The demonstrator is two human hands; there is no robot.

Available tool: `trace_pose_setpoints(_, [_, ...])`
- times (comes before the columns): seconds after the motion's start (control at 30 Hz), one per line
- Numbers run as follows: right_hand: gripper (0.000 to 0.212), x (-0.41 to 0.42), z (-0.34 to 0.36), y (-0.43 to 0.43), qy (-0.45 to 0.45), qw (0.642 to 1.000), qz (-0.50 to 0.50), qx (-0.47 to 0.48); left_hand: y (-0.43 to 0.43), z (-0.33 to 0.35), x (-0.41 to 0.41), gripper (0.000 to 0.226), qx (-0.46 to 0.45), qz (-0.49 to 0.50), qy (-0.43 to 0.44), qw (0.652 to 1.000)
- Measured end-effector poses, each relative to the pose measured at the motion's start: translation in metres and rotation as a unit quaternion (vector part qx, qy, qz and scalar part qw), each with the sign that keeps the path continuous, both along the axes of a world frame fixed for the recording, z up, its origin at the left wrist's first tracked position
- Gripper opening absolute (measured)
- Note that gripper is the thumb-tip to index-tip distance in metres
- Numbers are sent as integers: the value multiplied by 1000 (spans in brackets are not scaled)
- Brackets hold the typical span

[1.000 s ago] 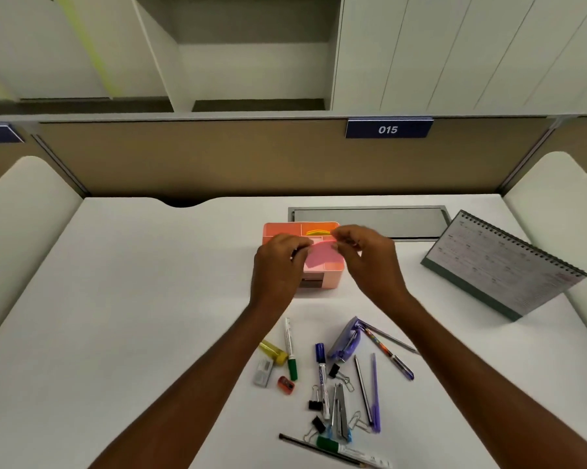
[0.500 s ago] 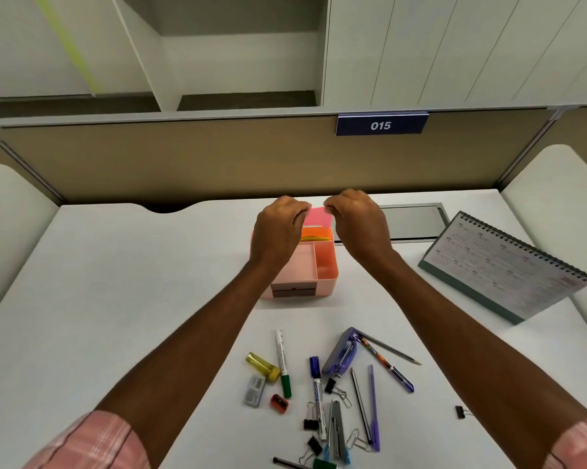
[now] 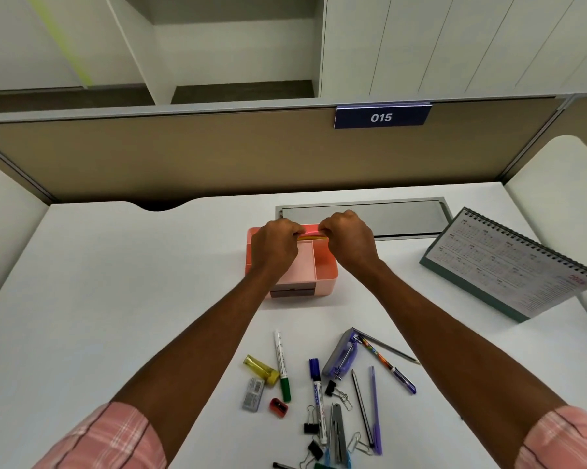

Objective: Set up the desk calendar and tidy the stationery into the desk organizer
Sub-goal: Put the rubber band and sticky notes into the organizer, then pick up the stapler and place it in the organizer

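A pink desk organizer [image 3: 326,277] stands mid-desk. Over its back compartment my left hand [image 3: 274,247] and my right hand [image 3: 350,239] each pinch one end of a pink and yellow sticky-note pad [image 3: 314,232], most of which is sunk into that compartment. The desk calendar [image 3: 508,265] stands tilted at the right. Loose stationery lies near the front edge: a green marker [image 3: 282,363], a blue marker [image 3: 316,390], a purple stapler [image 3: 341,357], a yellow tube [image 3: 261,368], an eraser [image 3: 253,395], a red sharpener [image 3: 278,407], pens and binder clips.
A grey cable hatch [image 3: 400,218] is set into the desk behind the organizer. A brown partition with a "015" sign [image 3: 382,117] closes off the back. White padded dividers flank both sides.
Both hands carried the pink notes from above the organizer's front to its back edge, then lowered them into the back compartment. The view shifted slightly.
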State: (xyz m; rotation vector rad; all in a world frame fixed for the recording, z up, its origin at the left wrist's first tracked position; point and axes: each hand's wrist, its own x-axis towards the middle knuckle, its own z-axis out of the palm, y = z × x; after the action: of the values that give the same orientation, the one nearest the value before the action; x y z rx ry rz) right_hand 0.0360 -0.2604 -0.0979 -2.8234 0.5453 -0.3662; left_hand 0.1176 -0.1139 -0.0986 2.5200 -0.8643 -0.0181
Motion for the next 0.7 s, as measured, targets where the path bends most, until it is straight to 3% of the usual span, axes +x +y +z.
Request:
trace_pose_setpoints(0.43, [25,2,-10,-1,35,998,27,-47,-2,-10,5,29,11,-5,41,999])
trace_pose_setpoints(0.7, [28,-1,-5,0,26,999,25,-15,0,-11,2,34,-34,-2,42,999])
